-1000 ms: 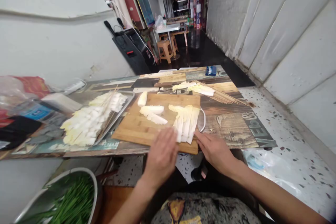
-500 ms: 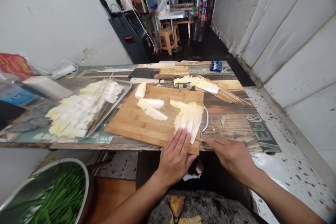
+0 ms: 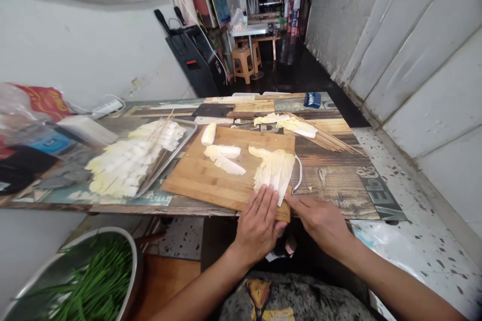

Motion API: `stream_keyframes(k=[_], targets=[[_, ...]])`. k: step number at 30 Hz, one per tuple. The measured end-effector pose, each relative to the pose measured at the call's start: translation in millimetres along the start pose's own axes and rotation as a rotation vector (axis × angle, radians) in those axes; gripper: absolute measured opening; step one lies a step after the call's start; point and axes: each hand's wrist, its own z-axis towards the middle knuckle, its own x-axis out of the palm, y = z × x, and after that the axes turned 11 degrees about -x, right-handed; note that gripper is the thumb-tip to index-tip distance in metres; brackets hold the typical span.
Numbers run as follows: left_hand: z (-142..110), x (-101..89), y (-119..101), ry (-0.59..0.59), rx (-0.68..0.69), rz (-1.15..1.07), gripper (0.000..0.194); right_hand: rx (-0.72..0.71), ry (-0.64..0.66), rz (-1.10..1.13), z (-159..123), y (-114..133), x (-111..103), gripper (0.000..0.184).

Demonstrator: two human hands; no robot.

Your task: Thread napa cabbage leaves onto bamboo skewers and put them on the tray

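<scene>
My left hand [image 3: 260, 220] lies flat, fingers stretched out, over the stem ends of several napa cabbage leaves [image 3: 276, 168] at the right side of the wooden cutting board [image 3: 196, 180]. Close beside it, my right hand [image 3: 320, 220] is pinched on a bamboo skewer at the board's right edge. The skewer is mostly hidden now by my fingers and the leaves. Farther left on the board rest loose cabbage pieces [image 3: 226, 164] and a small cabbage chunk [image 3: 208, 134].
Left of the board, a metal tray [image 3: 190, 130] carries skewered cabbage leaves [image 3: 120, 165] and loose sticks. A cleaver [image 3: 213, 110] lies behind the board. Bamboo skewers [image 3: 335, 141] with cabbage leaves are at the back right. A bowl of green chives [image 3: 94, 281] stands low at left.
My right hand has moved left to the board's edge, and the stretch of skewer seen earlier no longer shows. My left hand stays on the leaves. The view has shifted slightly.
</scene>
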Motion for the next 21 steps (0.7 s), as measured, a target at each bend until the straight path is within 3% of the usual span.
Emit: stream_keyframes(k=[4,8,13,18,21], targets=[[0.9,-13.5,11.7,0.047,0.017,-0.089,0.059,0.024,-0.066,-0.036,4.6,4.9,3.9,0.038],[16.4,-27.4,61.9,-0.017,-0.019,-0.07,0.042,0.027,-0.189,-0.016,14.4,9.9,4.8,0.028],[59.4,-36.5,123.5,0.335,-0.005,0.037,0.038,0.107,-0.31,-0.022,25.3,-11.9,-16.9,0.026],[95.0,-39.8,127.6,0.396,0.048,0.057,0.032,0.19,-0.45,-0.014,28.1,-50.0,-58.3,0.027],[106.3,-37.1,122.2,0.396,0.051,0.051,0.026,0.22,-0.435,0.14,24.7,-55.9,-73.3,0.024]])
